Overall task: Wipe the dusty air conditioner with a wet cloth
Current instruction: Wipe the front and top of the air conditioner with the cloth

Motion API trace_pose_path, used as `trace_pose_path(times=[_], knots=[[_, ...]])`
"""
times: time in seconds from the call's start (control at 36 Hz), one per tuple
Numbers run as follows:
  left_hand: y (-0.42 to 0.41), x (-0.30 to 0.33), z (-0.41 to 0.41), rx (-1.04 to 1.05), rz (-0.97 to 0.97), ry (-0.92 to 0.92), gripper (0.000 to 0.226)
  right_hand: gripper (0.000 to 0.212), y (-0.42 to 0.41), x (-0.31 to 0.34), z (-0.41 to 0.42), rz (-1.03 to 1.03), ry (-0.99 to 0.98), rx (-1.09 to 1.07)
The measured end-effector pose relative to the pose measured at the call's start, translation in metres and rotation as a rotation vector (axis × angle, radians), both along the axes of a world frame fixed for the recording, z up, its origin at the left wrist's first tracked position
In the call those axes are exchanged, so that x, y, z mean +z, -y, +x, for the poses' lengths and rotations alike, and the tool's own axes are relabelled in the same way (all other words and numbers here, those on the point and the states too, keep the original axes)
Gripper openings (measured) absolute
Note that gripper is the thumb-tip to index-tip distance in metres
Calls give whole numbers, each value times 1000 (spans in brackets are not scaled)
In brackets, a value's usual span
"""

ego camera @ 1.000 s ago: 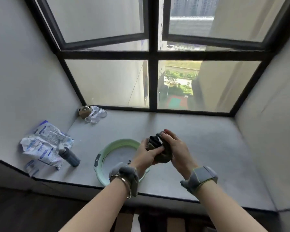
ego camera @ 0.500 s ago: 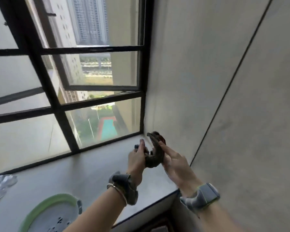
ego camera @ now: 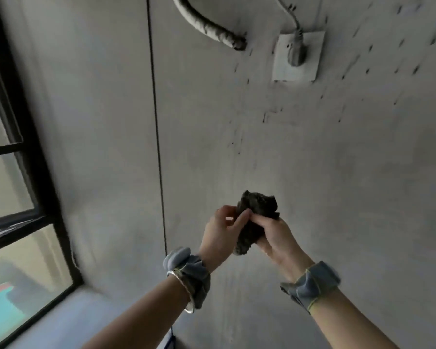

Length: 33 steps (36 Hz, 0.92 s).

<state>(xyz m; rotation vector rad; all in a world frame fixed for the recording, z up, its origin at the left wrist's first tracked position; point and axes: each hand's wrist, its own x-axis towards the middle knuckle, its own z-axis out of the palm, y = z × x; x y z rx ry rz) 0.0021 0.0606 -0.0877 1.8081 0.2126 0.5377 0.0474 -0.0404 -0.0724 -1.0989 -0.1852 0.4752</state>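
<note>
A dark, bunched-up wet cloth (ego camera: 254,212) is held up in front of the grey wall, between both hands. My left hand (ego camera: 220,235) pinches its left edge with thumb and fingers. My right hand (ego camera: 275,238) grips the cloth from the right and below, fingers curled round it. The air conditioner itself is out of view; only its wrapped pipe (ego camera: 207,25) shows at the top.
A white wall socket (ego camera: 297,56) with a grey plug and cable sits on the grey wall (ego camera: 337,159) at the upper right. A black-framed window (ego camera: 23,185) runs down the left. The grey sill (ego camera: 68,321) lies at the bottom left.
The view has swung right and upward, from the sill and green basin to the wall with pipe and socket. Both hands have risen with the cloth, still holding it.
</note>
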Motion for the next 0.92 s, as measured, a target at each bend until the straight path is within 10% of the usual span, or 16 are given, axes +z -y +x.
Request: trace_pose_path(times=[0.36,0.83,0.92], knots=[[140,63,41,-90,102,321,18,34,158,76,-3,-214,343,-360],[236,161,101,-634,185,311,11,24,294,134,49,-131,158,-595],[251,177,110,-714,250,310,19,63,312,150,61,-101,209,-579]])
